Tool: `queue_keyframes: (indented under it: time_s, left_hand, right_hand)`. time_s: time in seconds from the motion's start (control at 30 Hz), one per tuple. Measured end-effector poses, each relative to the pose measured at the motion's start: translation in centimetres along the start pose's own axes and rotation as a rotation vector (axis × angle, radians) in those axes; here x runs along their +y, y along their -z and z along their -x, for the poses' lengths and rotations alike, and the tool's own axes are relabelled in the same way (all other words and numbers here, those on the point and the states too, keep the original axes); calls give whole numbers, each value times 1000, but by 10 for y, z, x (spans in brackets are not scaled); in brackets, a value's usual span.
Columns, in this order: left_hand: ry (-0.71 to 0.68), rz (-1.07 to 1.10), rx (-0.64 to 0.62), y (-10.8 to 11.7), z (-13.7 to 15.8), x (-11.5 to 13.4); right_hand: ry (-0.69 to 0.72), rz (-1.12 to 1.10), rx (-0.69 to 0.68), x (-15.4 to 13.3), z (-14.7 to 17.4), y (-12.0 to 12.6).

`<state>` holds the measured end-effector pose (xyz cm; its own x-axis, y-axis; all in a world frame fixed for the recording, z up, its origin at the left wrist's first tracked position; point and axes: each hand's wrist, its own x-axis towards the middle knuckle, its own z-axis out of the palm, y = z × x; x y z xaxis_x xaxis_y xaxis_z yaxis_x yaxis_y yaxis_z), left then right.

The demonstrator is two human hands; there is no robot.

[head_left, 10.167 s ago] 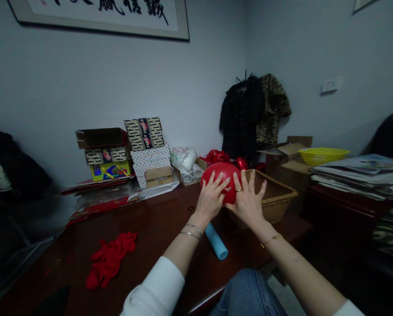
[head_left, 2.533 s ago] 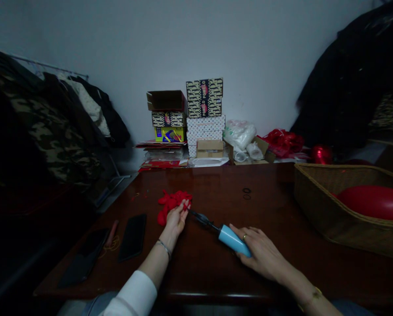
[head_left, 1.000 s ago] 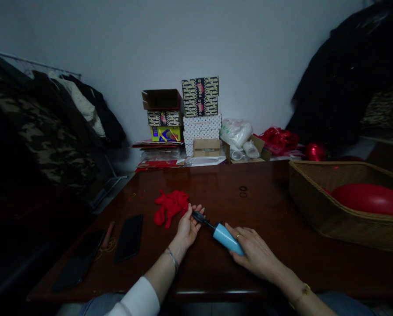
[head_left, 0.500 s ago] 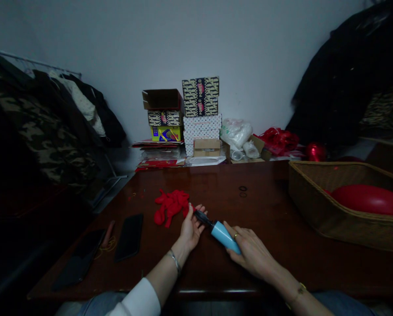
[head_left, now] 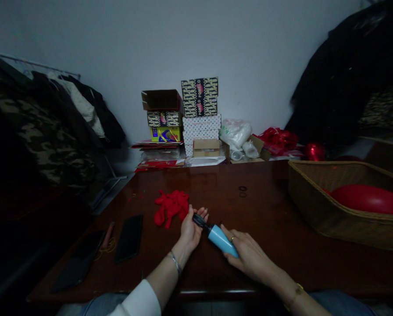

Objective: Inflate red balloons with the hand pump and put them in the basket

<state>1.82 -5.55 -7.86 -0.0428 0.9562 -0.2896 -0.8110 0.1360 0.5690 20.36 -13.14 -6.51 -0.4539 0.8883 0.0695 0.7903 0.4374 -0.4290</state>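
A light blue balloon pump (head_left: 221, 240) with a black nozzle (head_left: 200, 220) slants across the middle of the table. My right hand (head_left: 247, 254) is wrapped round its blue barrel. Around the nozzle's far end, my left hand (head_left: 191, 227) is closed with the palm turned up, the thumb on one side and the fingers on the other. Whether a balloon is on the nozzle tip cannot be made out. A heap of limp red balloons (head_left: 173, 206) lies just beyond my left hand.
At right stands a wicker basket (head_left: 315, 217) holding an inflated red balloon (head_left: 369, 199). Two dark rings (head_left: 243, 191) lie further back. A black phone (head_left: 129, 238) and another dark flat object (head_left: 80, 261) rest at left. Stacked boxes (head_left: 200, 97) line the wall.
The pump and both hands have shifted very slightly left. A bit of red seen at the nozzle tip before no longer shows there. The grips look the same.
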Motion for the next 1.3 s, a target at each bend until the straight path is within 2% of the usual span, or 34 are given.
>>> queue_keyframes:
  time_s: [0.2, 0.53, 0.8, 1.03, 1.3]
  left_hand:
    - [32, -79, -11, -2, 5, -2]
    - [28, 43, 38, -5, 5, -3]
    - [-87, -29, 91, -10, 2, -3]
    - [-59, 34, 83, -15, 1, 2]
    - [-124, -53, 113, -18, -7, 6]
  right_hand:
    - [-24, -16, -10, -2, 0, 4]
    - [-14, -17, -21, 2, -1, -1]
    - [-87, -10, -38, -19, 1, -4]
    - [-103, 95, 142, -34, 2, -14]
    - [-134, 262, 173, -56, 0, -12]
